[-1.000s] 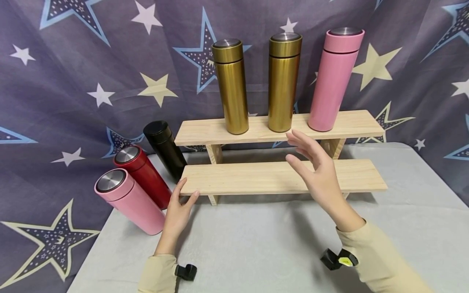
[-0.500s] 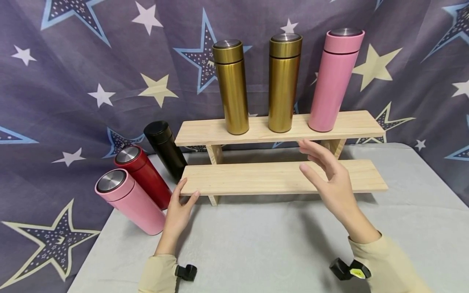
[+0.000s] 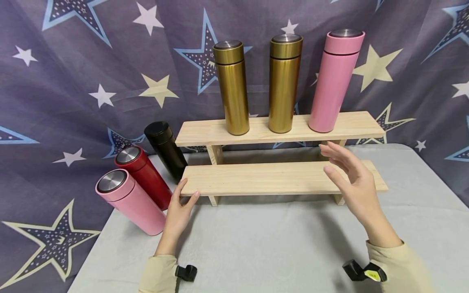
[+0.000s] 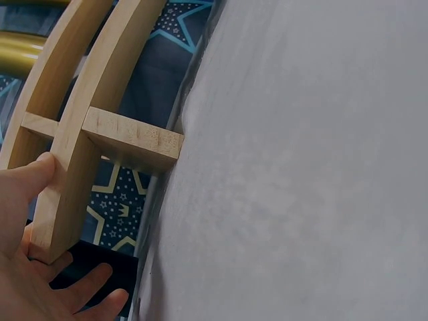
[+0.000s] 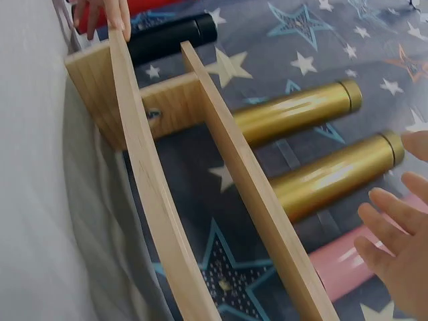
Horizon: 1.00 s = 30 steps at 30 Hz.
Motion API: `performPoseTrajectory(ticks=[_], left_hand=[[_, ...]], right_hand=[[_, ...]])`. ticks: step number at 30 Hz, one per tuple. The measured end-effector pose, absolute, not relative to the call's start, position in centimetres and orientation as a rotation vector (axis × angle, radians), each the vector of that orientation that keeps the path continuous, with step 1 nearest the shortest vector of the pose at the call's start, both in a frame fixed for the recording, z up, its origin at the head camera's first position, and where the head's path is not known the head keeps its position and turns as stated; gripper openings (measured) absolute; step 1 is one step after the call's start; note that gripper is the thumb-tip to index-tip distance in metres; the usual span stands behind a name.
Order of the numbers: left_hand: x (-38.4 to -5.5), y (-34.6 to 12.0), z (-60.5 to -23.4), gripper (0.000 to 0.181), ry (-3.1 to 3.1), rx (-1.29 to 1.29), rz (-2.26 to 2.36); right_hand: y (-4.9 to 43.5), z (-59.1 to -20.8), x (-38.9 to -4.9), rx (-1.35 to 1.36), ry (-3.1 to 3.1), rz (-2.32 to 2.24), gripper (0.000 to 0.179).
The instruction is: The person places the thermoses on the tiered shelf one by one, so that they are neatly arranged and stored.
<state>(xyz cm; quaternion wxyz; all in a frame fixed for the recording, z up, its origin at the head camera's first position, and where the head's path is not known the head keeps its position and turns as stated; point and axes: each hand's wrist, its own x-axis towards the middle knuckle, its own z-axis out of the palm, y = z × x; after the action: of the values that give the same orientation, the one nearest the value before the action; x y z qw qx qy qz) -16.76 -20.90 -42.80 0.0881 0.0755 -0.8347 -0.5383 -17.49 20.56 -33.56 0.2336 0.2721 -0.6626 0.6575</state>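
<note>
My left hand (image 3: 178,215) grips the left front corner of the lower tier of a two-tier wooden shelf (image 3: 256,178). In the left wrist view, its thumb lies against the board (image 4: 67,174) and the fingers reach round the board's end. My right hand (image 3: 354,185) hovers over the right part of the lower tier, fingers relaxed and holding nothing. On the upper tier stand two gold vacuum flasks (image 3: 233,93) (image 3: 283,89) and a pink vacuum flask (image 3: 334,87), all upright.
Left of the shelf, a black flask (image 3: 168,152), a red flask (image 3: 146,179) and another pink flask (image 3: 135,203) stand on the grey-covered table (image 3: 256,244). A star-patterned curtain (image 3: 121,61) hangs right behind the shelf.
My right hand has moved to the right and slightly down, away from the gold flasks. The left hand has kept its hold on the shelf corner; the flasks have not moved.
</note>
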Motion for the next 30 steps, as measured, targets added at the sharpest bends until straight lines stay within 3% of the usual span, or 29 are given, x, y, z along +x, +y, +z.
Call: performPoseTrajectory(ticks=[30], left_hand=[[-16.7, -21.0, -42.8, 0.070, -2.466, 0.202, -1.624]], right_hand=[[26.1, -35.0, -18.3, 0.599, -1.738, 1.916, 0.045]])
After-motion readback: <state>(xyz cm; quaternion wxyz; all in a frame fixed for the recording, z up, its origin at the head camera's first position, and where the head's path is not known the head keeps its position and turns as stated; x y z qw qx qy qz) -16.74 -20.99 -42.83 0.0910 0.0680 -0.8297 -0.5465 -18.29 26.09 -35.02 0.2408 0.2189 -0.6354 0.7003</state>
